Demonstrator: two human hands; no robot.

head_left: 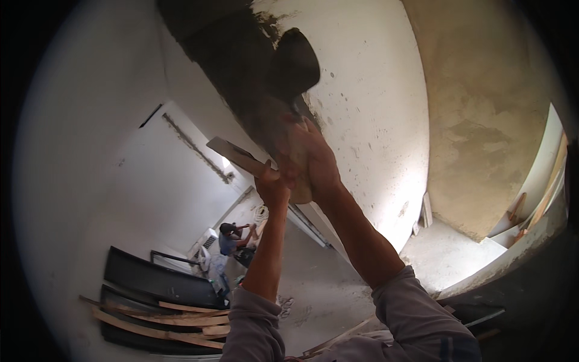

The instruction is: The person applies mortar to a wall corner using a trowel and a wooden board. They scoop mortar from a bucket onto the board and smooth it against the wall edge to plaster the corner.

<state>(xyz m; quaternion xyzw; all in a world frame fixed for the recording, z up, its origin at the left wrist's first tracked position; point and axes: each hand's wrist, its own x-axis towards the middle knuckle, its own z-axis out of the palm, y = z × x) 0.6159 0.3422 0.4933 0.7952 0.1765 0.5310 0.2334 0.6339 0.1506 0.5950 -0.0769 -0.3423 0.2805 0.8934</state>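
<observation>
Grey flat tool [232, 154] in left fingers [269, 174]; ragged coating [223, 51]

A building interior under construction: dark plaster [223, 54] partly covers a pale wall [374, 108], with loose timber boards [145, 329] near left and bare, dirty floor [313, 265].

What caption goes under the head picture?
Left hand grips a flat, pale board; right hand before a dark-smeared white wall.
</observation>
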